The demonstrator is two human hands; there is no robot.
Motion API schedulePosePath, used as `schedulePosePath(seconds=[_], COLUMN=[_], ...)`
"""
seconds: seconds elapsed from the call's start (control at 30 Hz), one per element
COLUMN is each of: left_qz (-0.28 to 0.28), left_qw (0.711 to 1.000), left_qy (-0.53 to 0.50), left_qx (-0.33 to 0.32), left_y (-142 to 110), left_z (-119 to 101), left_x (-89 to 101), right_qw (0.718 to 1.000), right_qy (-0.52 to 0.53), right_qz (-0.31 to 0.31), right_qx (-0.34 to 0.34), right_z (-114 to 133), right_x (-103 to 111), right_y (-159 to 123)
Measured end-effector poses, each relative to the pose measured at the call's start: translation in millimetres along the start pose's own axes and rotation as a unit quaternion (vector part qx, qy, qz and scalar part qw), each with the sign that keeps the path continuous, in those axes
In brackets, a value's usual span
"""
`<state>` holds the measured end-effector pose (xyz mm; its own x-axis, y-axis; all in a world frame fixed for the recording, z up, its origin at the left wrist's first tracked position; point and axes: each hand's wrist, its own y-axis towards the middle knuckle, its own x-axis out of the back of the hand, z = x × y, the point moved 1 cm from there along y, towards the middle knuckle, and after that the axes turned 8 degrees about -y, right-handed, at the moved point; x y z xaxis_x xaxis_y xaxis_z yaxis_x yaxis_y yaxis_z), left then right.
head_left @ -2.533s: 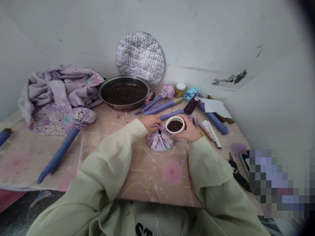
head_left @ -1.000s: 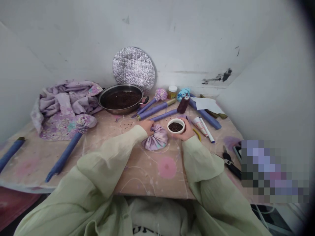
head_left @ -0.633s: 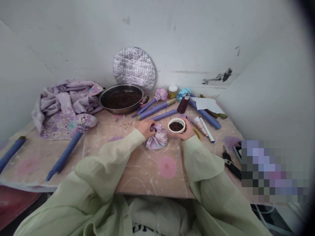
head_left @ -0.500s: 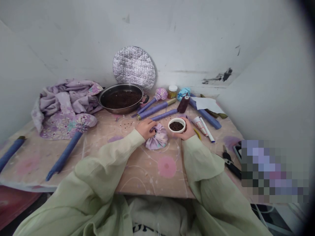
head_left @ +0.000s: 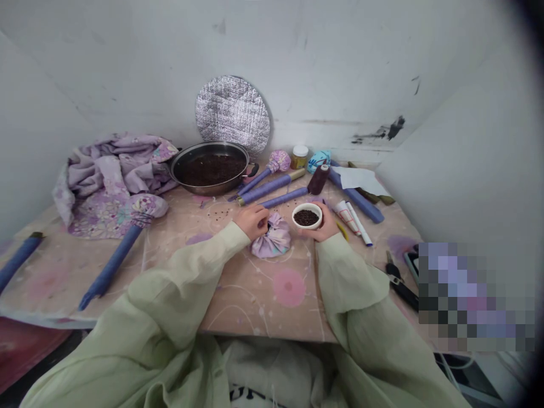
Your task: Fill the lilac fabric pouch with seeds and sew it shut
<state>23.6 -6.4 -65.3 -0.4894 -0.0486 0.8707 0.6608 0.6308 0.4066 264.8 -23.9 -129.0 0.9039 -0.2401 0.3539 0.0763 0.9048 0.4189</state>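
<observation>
floral cloth bundle [head_left: 272, 240] | sits just right of the left grip [head_left: 251, 222], fingers curled on its gathered neck; | right grip [head_left: 326, 222] cupping a small white bowl [head_left: 306, 227] of dark seeds [head_left: 306, 217], just beside the bundle; | all on the bench [head_left: 255, 300]

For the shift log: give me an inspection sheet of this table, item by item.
Surface: pink printed tabletop, loose dark seeds scattered on it.
Job's things: white bowl of dark seeds; lilac floral cloth bundle, gathered at the top; steel pan of dark seeds.
Clutter: crumpled floral cloth, blue wrapped rods, dark thread spool, black-handled pliers.
Hands: left hand at the bundle's top; right hand holds the bowl.
Cables: thin white wires below the table's right corner.
Surroundings: white walls, round foil mat against one; blurred patch at right.
</observation>
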Motion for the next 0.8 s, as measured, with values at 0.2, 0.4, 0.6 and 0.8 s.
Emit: schedulePosePath(seconds=[0.2,0.4,0.6,0.8], left_qz=[0.014,0.047,0.107,0.115], left_qw=[0.999,0.989,0.979,0.987], left_qy=[-0.027,-0.035,0.02,0.011], left_qx=[0.039,0.137,0.174,0.11], left_y=[0,5,15,16], left_z=[2,3,0,5], left_x=[-0.8,1.5,7.3,10.3], right_qw=[1.0,1.0,1.0,1.0], right_qy=[-0.002,-0.013,-0.022,-0.026], right_qz=[-0.001,-0.007,-0.002,-0.011], right_qx=[-0.001,0.01,0.011,0.011], right_z=[1,4,6,9], right_x=[1,1,3,5], right_y=[0,1,2,2])
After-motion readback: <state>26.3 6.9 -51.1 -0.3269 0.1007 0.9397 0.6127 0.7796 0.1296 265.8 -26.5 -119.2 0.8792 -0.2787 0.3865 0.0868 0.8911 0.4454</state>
